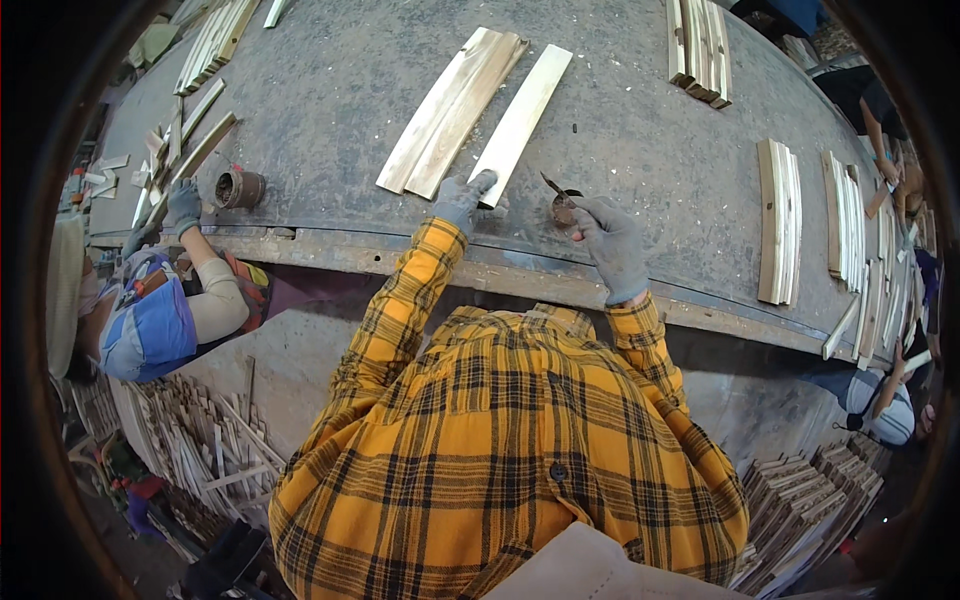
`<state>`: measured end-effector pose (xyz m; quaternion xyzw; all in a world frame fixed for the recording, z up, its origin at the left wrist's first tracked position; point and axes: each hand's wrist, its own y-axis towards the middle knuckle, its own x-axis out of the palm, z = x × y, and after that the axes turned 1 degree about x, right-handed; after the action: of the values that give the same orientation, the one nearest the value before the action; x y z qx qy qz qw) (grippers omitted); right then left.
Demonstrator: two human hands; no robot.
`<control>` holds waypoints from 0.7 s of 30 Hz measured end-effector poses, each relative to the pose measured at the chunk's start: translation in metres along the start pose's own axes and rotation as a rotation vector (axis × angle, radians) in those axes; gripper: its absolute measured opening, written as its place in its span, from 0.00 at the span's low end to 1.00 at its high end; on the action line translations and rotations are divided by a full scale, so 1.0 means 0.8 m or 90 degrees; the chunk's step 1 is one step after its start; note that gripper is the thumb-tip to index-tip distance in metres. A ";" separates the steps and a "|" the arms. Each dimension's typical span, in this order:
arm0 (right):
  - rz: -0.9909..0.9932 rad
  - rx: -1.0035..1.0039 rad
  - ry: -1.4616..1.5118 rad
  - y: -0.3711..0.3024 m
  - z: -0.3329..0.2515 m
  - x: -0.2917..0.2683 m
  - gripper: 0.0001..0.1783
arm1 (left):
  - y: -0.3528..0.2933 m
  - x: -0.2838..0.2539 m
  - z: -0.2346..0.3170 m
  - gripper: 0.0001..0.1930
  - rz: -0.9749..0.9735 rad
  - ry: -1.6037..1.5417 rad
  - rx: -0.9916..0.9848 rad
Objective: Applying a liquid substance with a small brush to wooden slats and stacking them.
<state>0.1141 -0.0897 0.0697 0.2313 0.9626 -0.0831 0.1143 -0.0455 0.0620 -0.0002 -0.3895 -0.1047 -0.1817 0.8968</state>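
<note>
Right now, the bench (620, 130) is filling most of the view, grey and scuffed. Over on the right, a bundle of wooden slats (779, 220) is lying near the front edge. In the middle, two brown boards (450, 115) are resting side by side, and just to their right, the pale slat (525, 115) is slanting away from the person, one end pointing back toward the front edge. It's looking thin, light and stiff, probably dry enough to be gripping well, though likely to splinter if bent hard; the long edges and near end are offering the best hold. On to the hands, both gloved in grey: the left hand (463, 197) is pinching that near end, thumb lying over the top face, while the right hand (612, 245) is curling its fingers in a grip, apart from the slat. Off to the left, a dark cup (240, 188) is standing near the front edge. Smallest of all, a dark metal tool (556, 188) is poking from the right hand's fingers, its exact kind unclear.
</note>
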 end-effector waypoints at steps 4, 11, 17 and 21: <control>-0.037 -0.018 -0.038 -0.004 -0.002 -0.001 0.10 | -0.006 -0.017 -0.001 0.19 0.041 0.028 0.009; -0.005 -0.101 -0.114 -0.016 -0.005 0.009 0.10 | -0.058 -0.019 0.013 0.23 -0.117 -0.009 0.059; 0.007 -0.136 -0.144 -0.011 -0.002 0.011 0.12 | -0.034 0.013 0.005 0.24 -0.294 -0.356 -0.139; 0.093 -0.073 -0.239 -0.006 0.005 -0.024 0.10 | 0.000 0.014 0.001 0.27 -0.404 -0.394 -0.186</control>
<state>0.1296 -0.1026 0.0716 0.2738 0.9083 -0.0611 0.3104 -0.0353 0.0597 0.0043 -0.4961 -0.4545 -0.3354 0.6594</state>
